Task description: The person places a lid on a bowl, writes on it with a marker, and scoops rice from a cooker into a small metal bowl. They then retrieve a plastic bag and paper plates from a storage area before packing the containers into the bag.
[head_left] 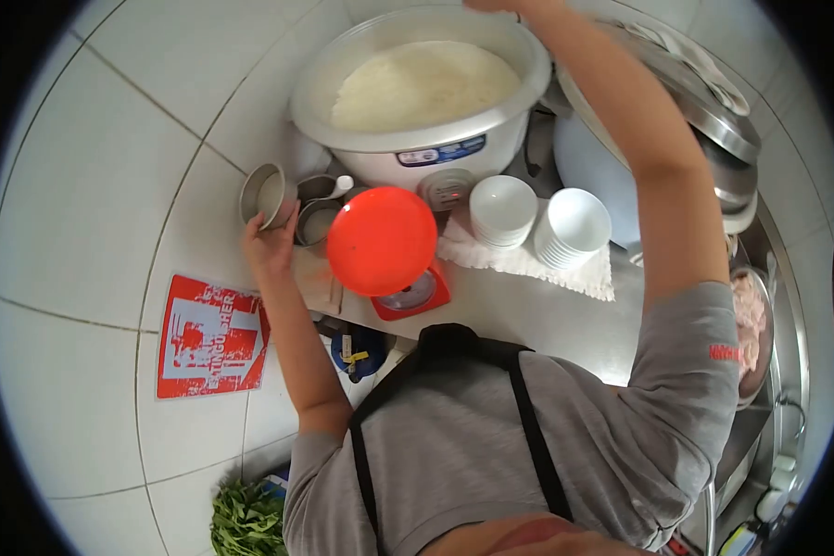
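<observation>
In my left hand (271,248) is a small round metal tin (263,196), tilted so its inside shows, with the fingers wrapped round its lower side. Close by stand a second metal tin (318,222) and another round metal container (317,188) with a white handle across it. My right hand (499,5) is at the top edge of the view, over the far rim of a large rice cooker (361,139); most of it is cut off, so its fingers cannot be judged. White cooked rice (426,83) fills much of the cooker.
A kitchen scale (412,298) with a red round pan (382,241) stands before the cooker. Two stacks of white bowls (503,208) (573,227) rest on a cloth (477,246). Right are a large lidded pot (588,167) and a bowl of pale meat (749,324).
</observation>
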